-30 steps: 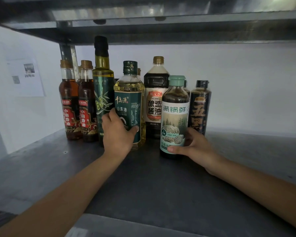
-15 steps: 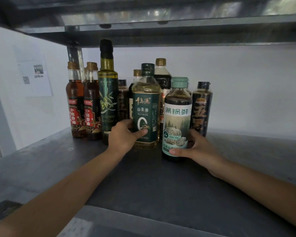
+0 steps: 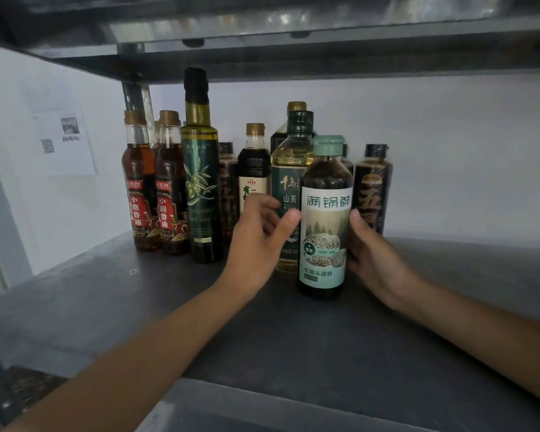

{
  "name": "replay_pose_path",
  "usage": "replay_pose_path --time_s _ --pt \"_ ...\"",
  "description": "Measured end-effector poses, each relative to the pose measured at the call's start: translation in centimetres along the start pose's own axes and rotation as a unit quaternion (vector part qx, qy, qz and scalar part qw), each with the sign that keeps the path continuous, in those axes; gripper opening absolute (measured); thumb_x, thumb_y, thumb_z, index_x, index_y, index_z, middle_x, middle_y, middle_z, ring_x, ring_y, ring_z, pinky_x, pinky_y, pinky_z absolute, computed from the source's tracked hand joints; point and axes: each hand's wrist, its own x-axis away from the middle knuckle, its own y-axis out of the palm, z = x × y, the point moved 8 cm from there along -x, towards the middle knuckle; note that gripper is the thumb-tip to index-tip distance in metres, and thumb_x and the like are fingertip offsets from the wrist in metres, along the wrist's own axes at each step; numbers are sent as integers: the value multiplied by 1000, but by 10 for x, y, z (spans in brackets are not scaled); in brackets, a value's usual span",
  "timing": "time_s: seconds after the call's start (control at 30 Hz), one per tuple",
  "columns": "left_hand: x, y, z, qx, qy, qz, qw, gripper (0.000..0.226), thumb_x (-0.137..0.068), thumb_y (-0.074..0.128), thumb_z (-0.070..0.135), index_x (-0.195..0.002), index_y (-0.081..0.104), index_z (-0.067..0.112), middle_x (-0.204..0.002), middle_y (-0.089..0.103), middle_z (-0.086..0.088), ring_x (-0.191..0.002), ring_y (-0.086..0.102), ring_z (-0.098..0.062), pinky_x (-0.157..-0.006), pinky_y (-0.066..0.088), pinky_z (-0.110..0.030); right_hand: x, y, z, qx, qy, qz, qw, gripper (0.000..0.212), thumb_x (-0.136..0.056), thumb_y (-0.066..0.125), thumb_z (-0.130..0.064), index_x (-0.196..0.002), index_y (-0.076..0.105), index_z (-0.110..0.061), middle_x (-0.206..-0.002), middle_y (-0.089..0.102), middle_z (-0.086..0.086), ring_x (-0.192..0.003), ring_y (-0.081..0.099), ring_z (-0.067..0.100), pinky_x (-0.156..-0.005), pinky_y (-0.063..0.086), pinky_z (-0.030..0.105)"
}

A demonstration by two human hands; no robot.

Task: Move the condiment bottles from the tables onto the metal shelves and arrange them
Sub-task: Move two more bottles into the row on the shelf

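Several condiment bottles stand in a cluster at the back of the grey metal shelf (image 3: 113, 310). From the left come two red-labelled sesame oil bottles (image 3: 141, 194), a tall olive oil bottle (image 3: 200, 182), a gold-capped soy sauce bottle (image 3: 254, 163) and a yellow tea oil bottle (image 3: 289, 169). At the far right stands a black bottle (image 3: 371, 188). In front stands a green-capped mushroom sauce bottle (image 3: 325, 219). My right hand (image 3: 376, 260) wraps around its right side. My left hand (image 3: 259, 235) hovers open just in front of the tea oil bottle, fingers spread.
The upper metal shelf (image 3: 262, 42) hangs low over the bottle tops. A white wall runs behind, with a paper notice (image 3: 64, 141) at the left. The shelf's front edge (image 3: 262, 397) is near me. The right part of the shelf surface (image 3: 465, 275) is bare.
My left hand slid the tea oil bottle to the right, up against the green-capped bottle, then let go and opened. My right hand stayed on the green-capped bottle.
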Motion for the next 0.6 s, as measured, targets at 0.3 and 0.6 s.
replay_pose_path --time_s 0.3,0.6 --pt "7 36 -8 10 -29 -116 993 79 -61 86 33 -125 40 29 -122 56 8 -115 53 -4 -97 48 -31 -1 29 13 -39 -16 -38 998 75 -77 59 -61 -139 42 -23 -135 56 2 -127 50 16 -107 36 39" --pt "-14 -25 -32 25 -156 -48 986 85 -48 90 4 -120 46 19 -108 65 6 -101 61 -12 -82 51 -31 -28 12 30 116 9 68 991 84 -67 83 -21 -138 38 -21 -131 55 -6 -122 50 11 -107 39 38"
